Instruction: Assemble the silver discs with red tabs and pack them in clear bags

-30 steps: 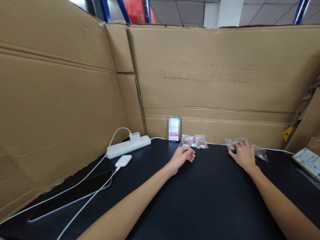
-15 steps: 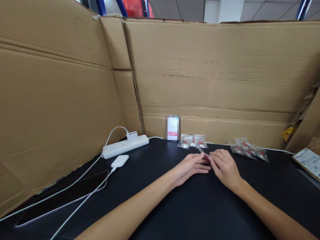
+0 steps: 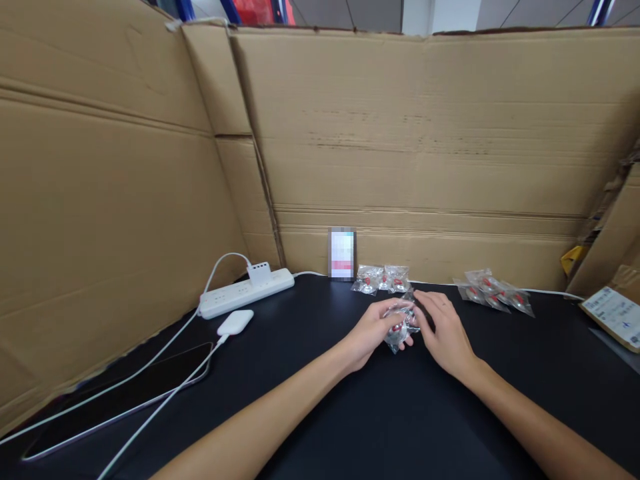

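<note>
Between my hands is a small clear plastic packet with a silvery round item and a red mark inside. My left hand is closed on it, thumb across the top and fingers underneath. At the packet's right edge, my right hand pinches the plastic with bent fingers; its fingertips are partly hidden. Just beyond my hands, a row of similar packets lies by the cardboard wall. Off to the right sits another loose pile of several such packets.
A phone-like screen, blurred out, leans on the cardboard wall. To the left are a white power strip, a white charger puck, cables and a large dark phone or tablet. A labelled package lies far right.
The packet has turned from edge-on to face-up in my left hand, so its silvery content shows. My left thumb now lies over it. The view has shifted slightly.
</note>
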`<state>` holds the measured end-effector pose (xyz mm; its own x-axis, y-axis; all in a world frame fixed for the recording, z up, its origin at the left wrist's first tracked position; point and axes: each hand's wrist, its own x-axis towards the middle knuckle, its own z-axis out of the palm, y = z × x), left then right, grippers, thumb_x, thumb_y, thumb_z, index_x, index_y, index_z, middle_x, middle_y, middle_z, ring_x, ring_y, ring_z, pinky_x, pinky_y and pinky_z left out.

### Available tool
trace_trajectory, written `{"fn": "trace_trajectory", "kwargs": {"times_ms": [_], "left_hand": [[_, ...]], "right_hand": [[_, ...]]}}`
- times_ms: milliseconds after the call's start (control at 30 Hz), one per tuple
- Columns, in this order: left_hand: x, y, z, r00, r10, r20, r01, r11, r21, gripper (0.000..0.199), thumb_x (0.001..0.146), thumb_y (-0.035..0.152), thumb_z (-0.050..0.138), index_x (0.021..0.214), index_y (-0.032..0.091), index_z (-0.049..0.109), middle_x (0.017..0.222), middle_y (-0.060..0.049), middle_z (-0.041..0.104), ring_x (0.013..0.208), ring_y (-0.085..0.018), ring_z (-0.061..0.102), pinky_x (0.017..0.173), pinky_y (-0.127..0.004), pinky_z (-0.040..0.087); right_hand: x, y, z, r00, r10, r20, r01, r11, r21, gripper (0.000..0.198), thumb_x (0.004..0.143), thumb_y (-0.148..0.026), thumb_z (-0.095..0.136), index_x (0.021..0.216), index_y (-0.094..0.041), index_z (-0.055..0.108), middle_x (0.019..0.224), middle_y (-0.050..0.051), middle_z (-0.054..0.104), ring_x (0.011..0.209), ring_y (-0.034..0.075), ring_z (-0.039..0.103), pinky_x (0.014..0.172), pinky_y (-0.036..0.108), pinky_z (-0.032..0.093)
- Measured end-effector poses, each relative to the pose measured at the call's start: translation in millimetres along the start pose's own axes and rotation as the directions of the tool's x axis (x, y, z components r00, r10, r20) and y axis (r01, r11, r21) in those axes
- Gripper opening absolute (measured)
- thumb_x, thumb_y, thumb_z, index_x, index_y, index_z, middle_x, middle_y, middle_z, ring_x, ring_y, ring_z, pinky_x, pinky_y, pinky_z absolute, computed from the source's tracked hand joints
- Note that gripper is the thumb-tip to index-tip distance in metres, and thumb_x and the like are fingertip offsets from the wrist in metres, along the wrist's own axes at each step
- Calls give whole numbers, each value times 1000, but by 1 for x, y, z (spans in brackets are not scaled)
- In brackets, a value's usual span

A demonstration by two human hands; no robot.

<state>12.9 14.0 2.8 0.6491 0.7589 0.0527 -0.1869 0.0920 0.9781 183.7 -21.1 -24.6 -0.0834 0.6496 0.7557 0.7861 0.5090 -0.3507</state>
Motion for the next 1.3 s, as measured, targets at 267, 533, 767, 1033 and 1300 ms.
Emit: {"fn": "trace_trajectory", "kwargs": {"times_ms": [267,533,767,1033,1300], "left_hand": [[2,2,-10,1000,-7,-21,8,997,70,45,72,14,70,116,14,59,85,-8,69,67,-16,67,61,-27,49],[12,-4,-22,954,83,-289,-91,996,-16,40,65,27,82,92,11,58,82,-7,67,69,-17,68,59,-25,49],[13,-6,-25,949,102,-300,-99,995,25,41,65,28,83,93,10,59,84,-7,66,67,-14,65,57,-23,48],[5,-6,-15,996,87,21,-85,994,-68,38,78,30,72,109,11,63,106,-14,64,93,-23,64,77,-37,55],[4,-9,-16,992,85,93,-85,996,-7,48,80,36,71,119,12,59,103,-15,68,97,-26,65,88,-47,52]], "right_hand": [[5,2,-1,922,375,98,-373,790,487,24,88,-42,56,83,-20,65,74,5,63,68,19,59,64,31,48],[4,15,4,846,530,60,-436,621,651,27,78,-41,69,87,-20,55,77,1,56,64,14,56,54,24,44],[3,12,8,892,445,77,-405,713,572,23,83,-40,61,92,-20,68,101,8,57,75,16,58,60,26,49],[6,11,-1,826,449,341,-551,513,658,23,72,-39,73,84,-19,75,94,7,70,90,22,63,79,32,49],[4,17,5,843,435,318,-531,575,622,26,66,-41,77,76,-17,76,82,9,71,75,21,62,69,32,49]]}}
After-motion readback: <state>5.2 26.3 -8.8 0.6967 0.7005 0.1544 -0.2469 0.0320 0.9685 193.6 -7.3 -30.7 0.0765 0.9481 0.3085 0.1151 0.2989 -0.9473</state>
